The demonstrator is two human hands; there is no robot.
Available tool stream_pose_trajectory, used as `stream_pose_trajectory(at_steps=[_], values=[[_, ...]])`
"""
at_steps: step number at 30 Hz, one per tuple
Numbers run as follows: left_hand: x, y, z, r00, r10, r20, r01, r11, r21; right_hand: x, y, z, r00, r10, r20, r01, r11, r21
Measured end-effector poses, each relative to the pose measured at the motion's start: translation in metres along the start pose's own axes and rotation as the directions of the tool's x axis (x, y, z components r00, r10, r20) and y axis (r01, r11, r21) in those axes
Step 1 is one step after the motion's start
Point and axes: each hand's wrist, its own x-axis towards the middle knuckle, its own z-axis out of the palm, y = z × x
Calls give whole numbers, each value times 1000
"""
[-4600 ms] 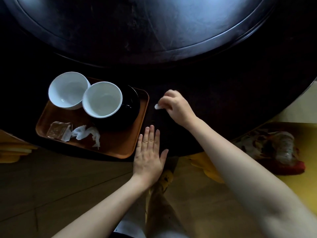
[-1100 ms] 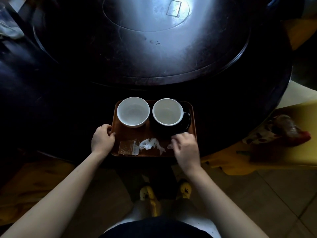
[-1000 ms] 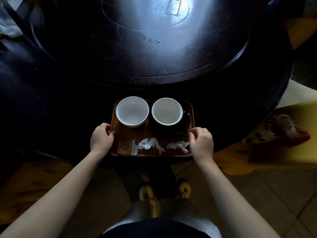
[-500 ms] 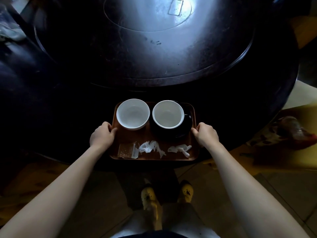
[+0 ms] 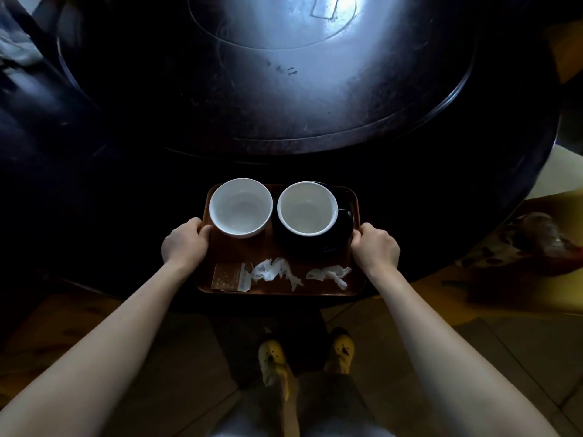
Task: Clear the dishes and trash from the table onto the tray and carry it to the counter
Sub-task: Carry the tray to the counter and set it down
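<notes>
Count on the tray (image 5: 271, 288): 2 white vessels, 1 dark saucer, 2 crumpled paper scraps, 1 wrapper.

Tray is brown, rectangular, rounded corners, raised rim. It sits at the near edge of the dark round table (image 5: 126, 152), near rim roughly level with that edge; whether it rests on the table or is just off it can't be read from this angle.

White bowl (image 5: 240, 208) at the tray's far-left corner, empty. White cup (image 5: 307, 208) at far right, empty, on the black saucer (image 5: 342, 234); bowl and cup rims nearly touch. Along the near edge, left to right: brown-and-clear wrapper (image 5: 232, 277) at the near-left corner, first tissue scrap (image 5: 274, 272) mid-edge, second tissue scrap (image 5: 329, 274) toward the near-right corner.

Left hand (image 5: 184, 242) is closed around the tray's left rim, thumb on top beside the bowl. Right hand (image 5: 375, 246) is closed around the right rim, thumb on top next to the saucer. Fingers under the tray are hidden.

Poor visibility: table is mostly black shadow, only the raised centre disc (image 5: 284, 74) catches glare. Saucer blends into the dark, possibly a cup handle on its right. Yellow slippers (image 5: 271, 357) on the floor below.
</notes>
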Motion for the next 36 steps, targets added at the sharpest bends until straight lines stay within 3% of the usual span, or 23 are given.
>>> stream_pose_trajectory(at_steps=[9,16,27,36], values=[[-11,-2,7,990,-39,-133,24,993,-113,-22,-4,3,992,33,-122,-12,986,166],[-18,-5,6,986,-11,-169,-11,992,-127,-36,0,11,988,82,-132,-33,941,338],[-28,5,0,998,-38,44,51,929,-366,-47,22,1,991,80,-104,-24,890,455],[-22,34,-33,998,61,27,-43,901,-431,-45,28,-36,978,152,-144,-40,810,585]])
